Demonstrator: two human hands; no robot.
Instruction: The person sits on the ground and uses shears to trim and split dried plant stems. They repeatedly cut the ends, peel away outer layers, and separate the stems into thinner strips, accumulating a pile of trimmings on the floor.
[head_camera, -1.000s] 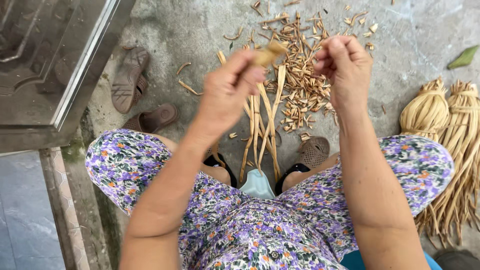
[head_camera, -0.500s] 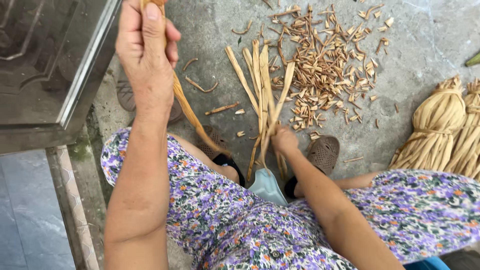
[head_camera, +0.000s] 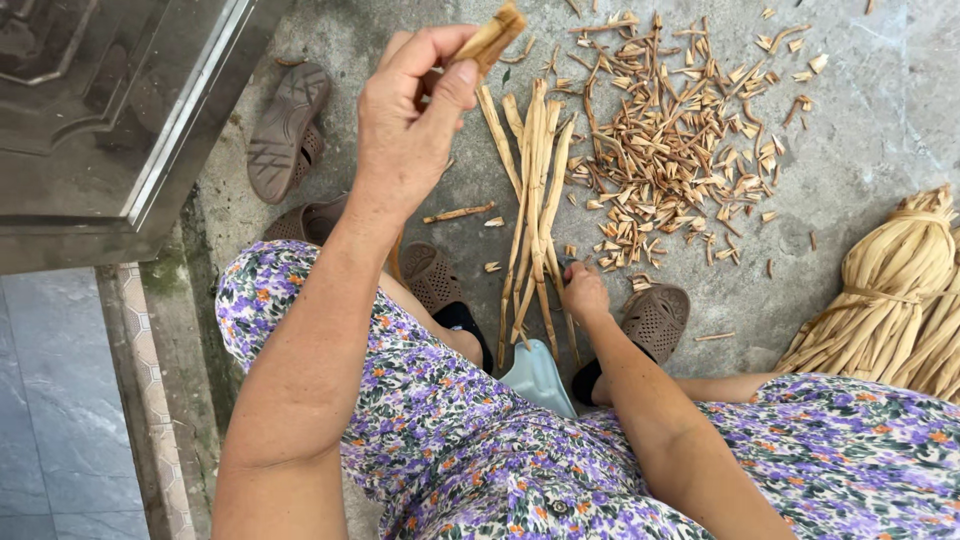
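Pinching a tan strip (head_camera: 490, 40) between thumb and fingers at top centre, the left hand (head_camera: 410, 130) lifts it clear of the pile. Below, the right hand (head_camera: 583, 293) closes around loose strips (head_camera: 535, 200) fanned on the concrete floor (head_camera: 860, 140), beside scattered trimmings (head_camera: 680, 150) and tied bundles (head_camera: 890, 290) at right.

Even, diffuse daylight; image sharp throughout.

Illumination is soft, without glare on the concrete floor (head_camera: 860, 130). Shadows under the scattered chips (head_camera: 680, 150) and the sandals (head_camera: 288, 130) are faint and short. The dark glass panel (head_camera: 90, 110) carries dull reflections. The raised left hand (head_camera: 410, 120) shows slight softness; wide-angle stretching appears at the edges.
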